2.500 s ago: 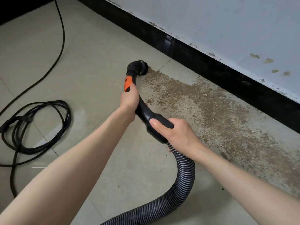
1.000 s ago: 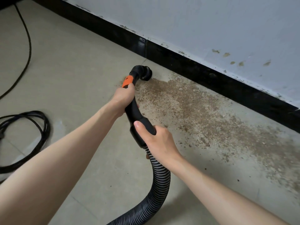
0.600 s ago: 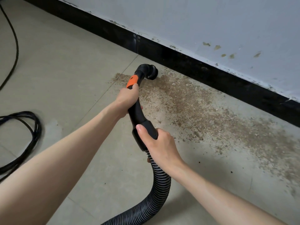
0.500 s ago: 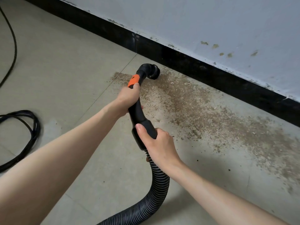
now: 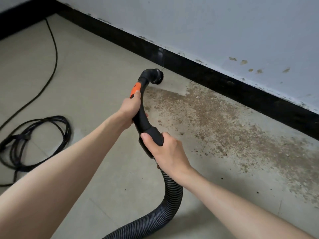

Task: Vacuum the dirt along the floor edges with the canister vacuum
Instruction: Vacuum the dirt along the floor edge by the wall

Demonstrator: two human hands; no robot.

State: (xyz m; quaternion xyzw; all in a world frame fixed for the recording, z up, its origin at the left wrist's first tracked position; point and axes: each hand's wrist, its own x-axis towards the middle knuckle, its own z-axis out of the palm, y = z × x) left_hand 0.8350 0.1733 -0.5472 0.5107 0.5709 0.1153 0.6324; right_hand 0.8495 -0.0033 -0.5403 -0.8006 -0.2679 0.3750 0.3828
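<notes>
Our left hand [image 5: 130,107] grips the wand [image 5: 141,116] below its orange tab; our right hand [image 5: 165,150] wraps the hose [image 5: 170,200] cuff. The brush [image 5: 156,75] sits near the baseboard [image 5: 215,80], at the dirt's [image 5: 224,128] left edge. A cord [image 5: 34,140] lies coiled well apart.

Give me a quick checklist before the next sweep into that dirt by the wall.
1. Left hand grips the vacuum handle: ok.
2. Right hand grips the handle's hose end: ok.
3. Brush head down near the baseboard: ok.
4. Dirt left to the right: not ok, plenty remains.
5. Hose free of kinks: ok.
6. Suction running: cannot tell.
</notes>
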